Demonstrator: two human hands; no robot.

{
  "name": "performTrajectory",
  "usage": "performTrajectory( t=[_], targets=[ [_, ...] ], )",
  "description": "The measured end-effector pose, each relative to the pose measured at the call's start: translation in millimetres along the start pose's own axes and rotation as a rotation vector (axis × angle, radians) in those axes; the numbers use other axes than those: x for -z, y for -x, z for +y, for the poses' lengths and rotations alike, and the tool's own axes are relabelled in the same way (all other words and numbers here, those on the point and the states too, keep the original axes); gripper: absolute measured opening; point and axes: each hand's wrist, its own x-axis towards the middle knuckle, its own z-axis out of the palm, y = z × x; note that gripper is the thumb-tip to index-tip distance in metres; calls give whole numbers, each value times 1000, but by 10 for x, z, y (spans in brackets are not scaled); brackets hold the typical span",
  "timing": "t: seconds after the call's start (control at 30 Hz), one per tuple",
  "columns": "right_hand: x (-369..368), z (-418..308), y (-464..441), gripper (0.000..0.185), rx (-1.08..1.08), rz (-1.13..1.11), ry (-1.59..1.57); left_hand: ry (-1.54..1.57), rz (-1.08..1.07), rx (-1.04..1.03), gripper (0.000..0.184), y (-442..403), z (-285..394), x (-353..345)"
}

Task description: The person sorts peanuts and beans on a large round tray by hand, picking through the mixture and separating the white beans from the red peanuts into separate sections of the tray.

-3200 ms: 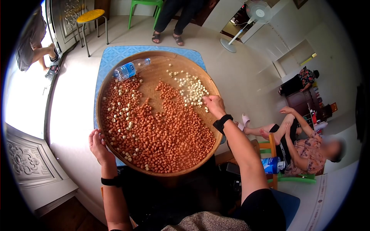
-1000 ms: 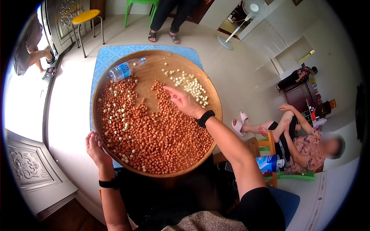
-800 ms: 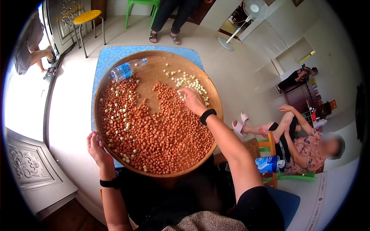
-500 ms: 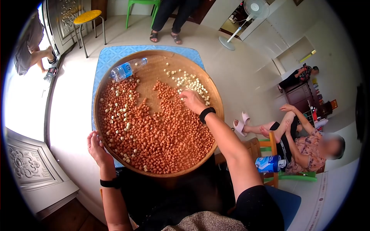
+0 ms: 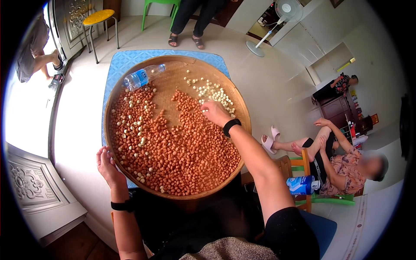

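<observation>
A large round woven tray (image 5: 175,69) holds many reddish-brown round seeds (image 5: 182,151), which look like lotus seeds. Whitish seeds (image 5: 214,92) are gathered at its far right, and several more are scattered among the brown ones on the left. My right hand (image 5: 216,113) is low over the seeds beside the white group, fingertips pinched, with a small whitish seed showing at them. At the left rim, my left hand (image 5: 110,169) is loosely open, fingers apart and bent upward, next to or touching the edge. A clear plastic bottle (image 5: 141,78) with a blue label lies inside the tray.
Under the tray is a blue patterned tabletop (image 5: 123,60). A person (image 5: 342,169) sits at the right near a blue-labelled container (image 5: 300,185). Other people are at the back and left. A yellow stool (image 5: 99,17) and a standing fan (image 5: 268,34) stand farther off.
The view has shifted very slightly. My right hand keeps its place by the white seeds with its fingers pinched, and my left hand stays by the rim.
</observation>
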Motion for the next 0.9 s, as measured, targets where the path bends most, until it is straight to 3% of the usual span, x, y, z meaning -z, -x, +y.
performTrajectory(
  t=[0.3, 0.43, 0.5, 0.53, 0.57, 0.67, 0.9],
  targets=[
    [41, 202, -21, 12, -177, 110, -197, 5, 42, -14, 12, 4, -4, -35],
    [217, 215, 75, 13, -252, 302, -134, 5, 25, -7, 11, 9, 3, -24],
    [269, 184, 116, 13, -207, 530, -16, 6, 6, -1, 10, 13, 13, -20],
    [255, 205, 120, 12, -160, 539, -35, 11, 7, 0, 10, 16, 17, -27],
    [240, 223, 127, 12, -161, 540, -36, 16, 6, 2, 9, 20, 18, -32],
    [168, 188, 172, 10, -76, 183, -101, 5, -4, -9, 9, -13, -15, 10],
    [-45, 110, 208, 8, -95, 120, -64, 18, 5, -10, 8, 10, 1, -10]
  ],
)
